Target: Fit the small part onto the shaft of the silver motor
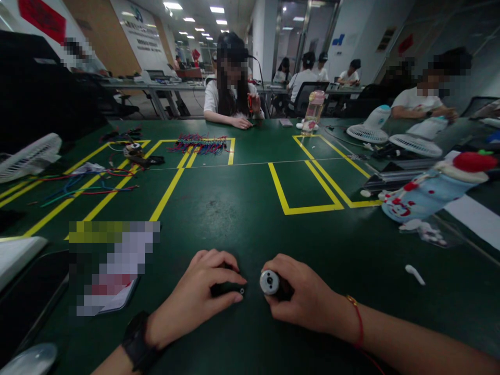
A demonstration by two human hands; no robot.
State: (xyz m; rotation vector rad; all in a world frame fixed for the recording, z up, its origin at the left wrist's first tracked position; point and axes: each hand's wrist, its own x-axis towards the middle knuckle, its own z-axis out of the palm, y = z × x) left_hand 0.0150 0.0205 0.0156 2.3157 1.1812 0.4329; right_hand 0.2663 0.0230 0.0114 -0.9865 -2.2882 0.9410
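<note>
Gripping noted on both sides: left hand (201, 297) closed around a dark part (228, 288), right hand (302, 302) closed around a silver-faced cylinder (269, 282), ends apart, low on the green table (250, 219). Faces are best kept squarely aligned, wrists rested.

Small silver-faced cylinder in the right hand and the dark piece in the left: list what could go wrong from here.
1. The silver-faced cylinder is round and sits only at the fingertips of the right hand; it could slip and roll across the green table.
2. The left hand covers most of the dark piece, so lining the two up may be partly blind.
3. The small white piece lies loose near the right forearm and could be swept away.
</note>
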